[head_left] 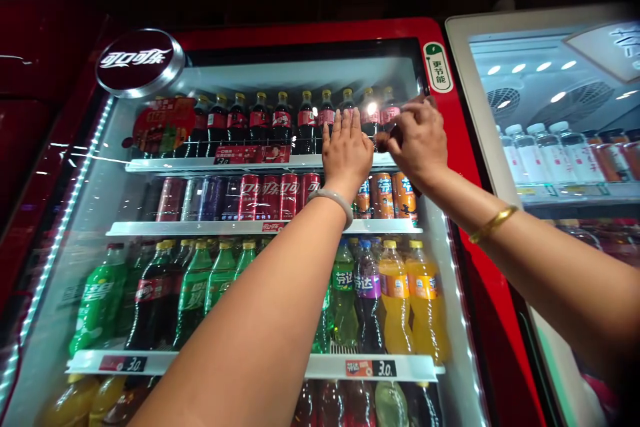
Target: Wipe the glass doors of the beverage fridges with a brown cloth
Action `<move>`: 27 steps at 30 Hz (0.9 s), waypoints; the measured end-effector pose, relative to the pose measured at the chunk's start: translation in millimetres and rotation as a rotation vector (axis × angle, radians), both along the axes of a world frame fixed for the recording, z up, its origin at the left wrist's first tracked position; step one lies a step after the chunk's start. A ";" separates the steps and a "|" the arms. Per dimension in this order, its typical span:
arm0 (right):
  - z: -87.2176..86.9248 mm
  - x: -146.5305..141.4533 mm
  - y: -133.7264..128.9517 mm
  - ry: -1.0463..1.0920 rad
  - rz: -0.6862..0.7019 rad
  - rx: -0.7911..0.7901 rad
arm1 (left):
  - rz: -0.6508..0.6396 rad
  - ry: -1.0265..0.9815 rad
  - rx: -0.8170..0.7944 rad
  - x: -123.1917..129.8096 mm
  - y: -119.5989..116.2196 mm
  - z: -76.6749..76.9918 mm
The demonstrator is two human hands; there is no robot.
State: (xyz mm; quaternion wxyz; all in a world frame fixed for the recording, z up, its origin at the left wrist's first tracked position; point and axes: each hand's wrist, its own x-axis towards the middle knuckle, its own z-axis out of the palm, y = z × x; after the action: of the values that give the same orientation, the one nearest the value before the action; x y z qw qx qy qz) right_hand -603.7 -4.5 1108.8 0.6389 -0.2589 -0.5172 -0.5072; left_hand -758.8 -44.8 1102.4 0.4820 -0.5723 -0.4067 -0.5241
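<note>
My left hand lies with its fingers stretched out against the glass door of a red drinks fridge, at the height of the top shelf. A pale bangle circles that wrist. To its right, close to the door's right edge, my right hand is bent with its fingers curled together. Something dark brown shows around those fingers, but I cannot make out what it is. A gold-coloured bangle is on the right wrist. Behind the glass, small cola bottles stand in a row near both hands.
Drink cans fill the second shelf. Below them stand green bottles and orange soda bottles. A round sign sticks out at the fridge's upper left. Another fridge with a pale frame adjoins on the right.
</note>
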 end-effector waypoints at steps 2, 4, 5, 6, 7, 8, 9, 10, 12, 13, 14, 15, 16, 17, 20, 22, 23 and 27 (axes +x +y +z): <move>-11.3 -11.3 -4.2 -0.152 -0.023 0.009 | -0.007 -0.011 -0.020 0.5 0.0 1.8; -5.8 -21.8 -9.1 -0.265 -0.027 -0.008 | -0.002 -0.022 -0.033 0.9 0.7 4.5; 2.7 -24.6 -10.7 -0.284 -0.019 -0.024 | 0.009 -0.021 -0.036 0.2 0.9 6.0; 13.1 -25.3 -11.2 -0.273 -0.007 -0.038 | 0.026 -0.007 -0.037 -1.7 0.9 7.3; 23.4 -24.0 -10.4 -0.233 0.009 -0.046 | 0.047 0.022 -0.040 -5.3 0.2 8.5; 31.9 -21.5 -8.4 -0.175 0.024 -0.049 | 0.067 0.070 -0.049 -11.0 -1.1 9.4; 36.9 -18.5 -5.4 -0.110 0.037 -0.050 | 0.086 0.130 -0.067 -18.9 -3.3 10.0; 37.7 -16.3 -2.1 -0.047 0.049 -0.050 | 0.102 0.190 -0.089 -29.0 -6.1 10.3; 27.7 -18.1 2.8 0.015 0.071 -0.045 | 0.128 0.260 -0.114 -53.5 -12.4 10.0; 19.3 -23.2 3.2 -0.006 0.074 -0.039 | 0.142 0.256 -0.114 -66.4 -15.3 9.4; 10.8 -31.2 1.8 -0.052 0.070 -0.027 | 0.155 0.228 -0.102 -78.4 -17.5 8.5; 4.1 -41.4 -1.2 -0.114 0.058 -0.014 | 0.164 0.188 -0.084 -88.8 -18.7 7.5; 0.8 -52.9 -5.6 -0.184 0.042 -0.001 | 0.170 0.148 -0.066 -97.0 -19.1 6.4; 1.6 -64.4 -10.6 -0.250 0.025 0.007 | 0.170 0.118 -0.051 -102.8 -18.6 5.3; 24.3 -89.2 -23.0 -0.310 0.023 -0.015 | 0.146 0.079 -0.021 -108.2 -15.3 2.3; 40.3 -94.3 -25.7 -0.223 0.057 -0.056 | 0.124 0.075 -0.022 -106.8 -13.9 0.4; 43.1 -95.0 -25.5 -0.166 0.075 -0.076 | 0.112 0.075 -0.025 -106.1 -13.7 -0.4; 15.3 -107.9 -24.1 -0.093 0.126 -0.087 | 0.065 0.045 -0.030 -104.7 -12.6 -1.4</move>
State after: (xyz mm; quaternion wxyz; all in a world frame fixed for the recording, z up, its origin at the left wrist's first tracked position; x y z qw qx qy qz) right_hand -711.6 -28.6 1124.1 0.6328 -0.2296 -0.5832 -0.4547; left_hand -863.5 -57.3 1101.0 0.4991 -0.5776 -0.4221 -0.4890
